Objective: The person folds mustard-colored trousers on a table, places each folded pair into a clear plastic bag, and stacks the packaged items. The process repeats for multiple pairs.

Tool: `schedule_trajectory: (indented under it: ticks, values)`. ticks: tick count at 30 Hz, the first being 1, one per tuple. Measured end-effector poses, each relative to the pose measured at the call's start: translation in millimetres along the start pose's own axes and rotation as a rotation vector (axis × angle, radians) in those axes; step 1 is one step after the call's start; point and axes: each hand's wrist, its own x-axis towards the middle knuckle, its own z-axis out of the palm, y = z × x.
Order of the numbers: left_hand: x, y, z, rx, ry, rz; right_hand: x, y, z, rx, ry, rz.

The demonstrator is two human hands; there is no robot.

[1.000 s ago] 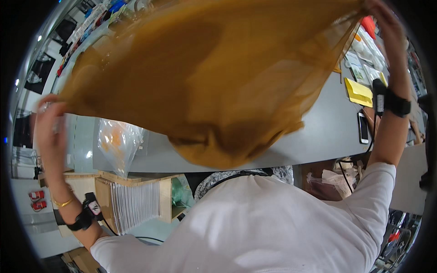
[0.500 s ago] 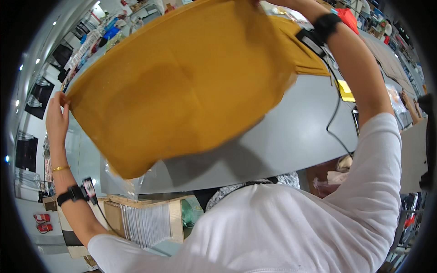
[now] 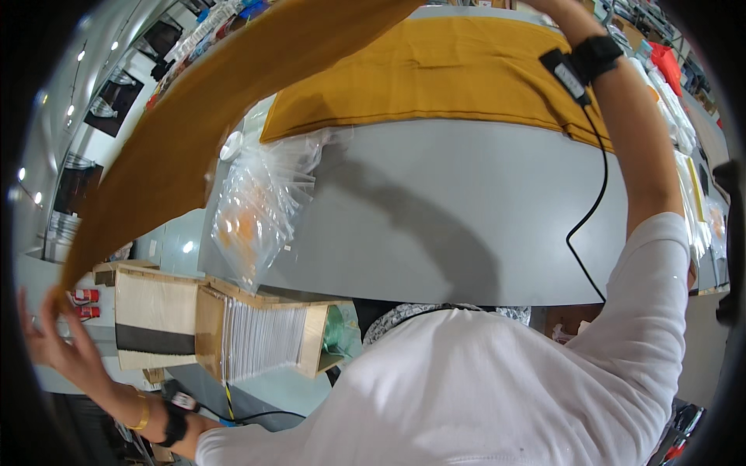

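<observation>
My left hand (image 3: 68, 346), far out at the left, pinches a corner of a mustard-yellow cloth (image 3: 175, 124) between thumb and finger. The cloth is raised and slants from there to the top edge, where it runs out of view. My right hand (image 3: 548, 6) is cut off by the top edge, so its fingers and any hold on the cloth are hidden. Below it, a second mustard-yellow piece of fabric (image 3: 435, 70) lies spread along the far side of the grey table (image 3: 396, 210). Both wrists wear black straps with small cabled devices.
Clear plastic bags (image 3: 260, 206) with orange bits inside lie at the table's left end. Below that end stands a wooden box (image 3: 264, 342) of upright white sheets. A black cable (image 3: 579, 225) hangs from my right wrist across the table. More plastic packages (image 3: 691, 202) lie at the right.
My left hand has swung down and outward to the left with the cloth corner. The cloth has shifted up and left, uncovering the fabric on the table and the plastic bags.
</observation>
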Motion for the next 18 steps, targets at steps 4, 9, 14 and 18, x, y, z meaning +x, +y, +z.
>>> schedule_trajectory:
  ticks: [4,9,14,18]
  values:
    - [-32,137,18,-0.864,-0.219,-0.394,-61,81,67,0.176,-0.173,-0.139]
    - [-27,251,59,-1.163,-0.529,-0.311,-138,176,91,0.036,-0.228,0.010]
    - [22,339,103,-1.656,-0.681,-0.003,-205,230,55,-0.099,-0.364,0.278]
    - [53,391,141,-1.781,-0.740,0.153,-242,136,53,-0.563,-0.301,0.386]
